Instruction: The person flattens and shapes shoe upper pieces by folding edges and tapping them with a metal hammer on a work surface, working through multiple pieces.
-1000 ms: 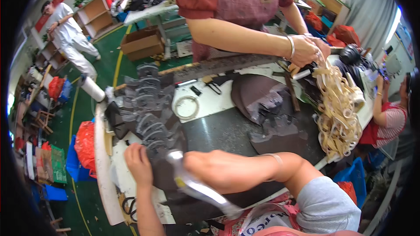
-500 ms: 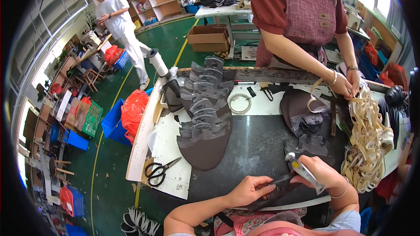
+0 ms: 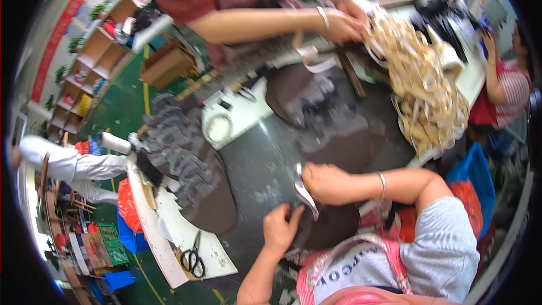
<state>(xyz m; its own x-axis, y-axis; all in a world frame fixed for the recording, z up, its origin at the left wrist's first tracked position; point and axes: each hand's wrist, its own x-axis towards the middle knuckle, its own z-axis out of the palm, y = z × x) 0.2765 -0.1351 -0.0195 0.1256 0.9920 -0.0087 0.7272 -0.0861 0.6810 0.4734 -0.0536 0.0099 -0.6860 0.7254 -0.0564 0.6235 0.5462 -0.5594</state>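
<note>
My right hand [image 3: 328,184] is closed on a silver cobbler's hammer [image 3: 305,192] with a rounded face and a flared, curved other end. Left of it and slightly lower, my left hand [image 3: 280,227] pinches the edge of a dark brown flat piece [image 3: 334,226]; the fingertips are blurred. The hammer head is close above this piece, and whether they touch cannot be told. Both hands are over the black work mat [image 3: 254,166] near the table's front edge. Beyond them lies a pile of dark pieces with grey, glossy edges [image 3: 336,127].
Overlapping dark pieces [image 3: 217,209] lie on the left, near black scissors [image 3: 193,260] and a tape roll [image 3: 219,128]. Across the table a co-worker's hands [image 3: 347,22] work beside a heap of cream strips [image 3: 418,79]. A wooden bar [image 3: 351,73] lies near the heap.
The whole view has turned and shifted to the right. My hands remain close together, with the hammer still in the right one. The person in white now appears lower at the left rim.
</note>
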